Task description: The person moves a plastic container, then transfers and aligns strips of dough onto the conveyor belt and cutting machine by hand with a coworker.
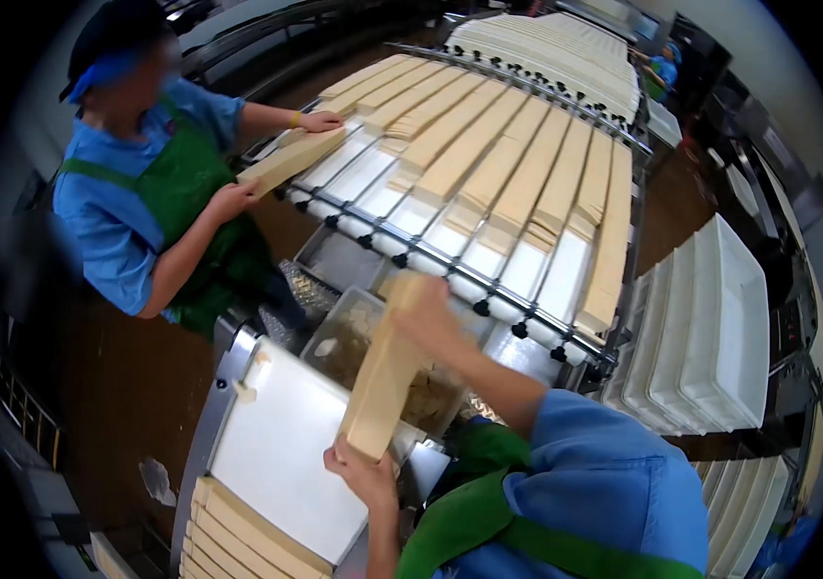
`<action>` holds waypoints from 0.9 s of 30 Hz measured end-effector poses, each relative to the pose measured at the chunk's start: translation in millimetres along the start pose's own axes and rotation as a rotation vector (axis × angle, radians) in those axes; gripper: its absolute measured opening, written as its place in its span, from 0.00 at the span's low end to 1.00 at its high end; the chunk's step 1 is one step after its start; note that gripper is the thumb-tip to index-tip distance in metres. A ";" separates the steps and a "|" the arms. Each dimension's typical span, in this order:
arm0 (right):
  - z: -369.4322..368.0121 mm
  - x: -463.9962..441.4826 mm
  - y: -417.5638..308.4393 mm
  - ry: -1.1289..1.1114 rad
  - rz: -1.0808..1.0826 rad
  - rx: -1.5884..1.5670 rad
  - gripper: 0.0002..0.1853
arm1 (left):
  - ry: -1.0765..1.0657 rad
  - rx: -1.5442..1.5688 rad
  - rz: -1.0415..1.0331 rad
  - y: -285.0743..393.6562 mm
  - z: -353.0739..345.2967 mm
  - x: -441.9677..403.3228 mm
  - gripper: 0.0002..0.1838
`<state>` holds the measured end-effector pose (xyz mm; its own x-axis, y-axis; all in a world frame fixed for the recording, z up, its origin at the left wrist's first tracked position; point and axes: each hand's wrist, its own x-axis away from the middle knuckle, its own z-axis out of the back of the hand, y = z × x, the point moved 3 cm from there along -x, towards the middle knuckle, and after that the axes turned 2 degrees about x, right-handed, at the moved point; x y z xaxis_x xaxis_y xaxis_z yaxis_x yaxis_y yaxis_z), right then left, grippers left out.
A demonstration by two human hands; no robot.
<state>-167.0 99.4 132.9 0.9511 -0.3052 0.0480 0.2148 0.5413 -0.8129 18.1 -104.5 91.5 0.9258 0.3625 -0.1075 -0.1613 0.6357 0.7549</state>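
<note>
My right hand (421, 314), slightly blurred, grips the upper end of a stack of long pale yellow strips (379, 386). At the lower end of that stack, my left hand (365, 473) has its fingers wrapped round the edge. The stack is tilted above a bin (344, 318) of pale scraps and beside a white belt (281, 444). More strip stacks (257, 540) lie across the lower part of this belt. Ahead, long strips (517, 164) lie in rows on a conveyor with metal guide rods.
On the left, a co-worker (180, 183) in a green apron holds another strip stack (291, 162) by the conveyor. White trays (720, 318) are stacked at the right. Black knobs line the conveyor's front bar (440, 261). Another person (662, 72) stands far back right.
</note>
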 end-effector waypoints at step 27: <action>290.4 -183.4 247.9 0.264 -0.189 0.822 0.24 | -0.839 0.187 -0.507 250.5 -217.9 20.0 0.40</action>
<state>-223.6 517.1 91.1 0.8229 -0.5626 -0.0787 0.5517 0.8245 -0.1254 -78.3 210.5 137.5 0.8238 -0.5668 -0.0081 0.3097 0.4381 0.8439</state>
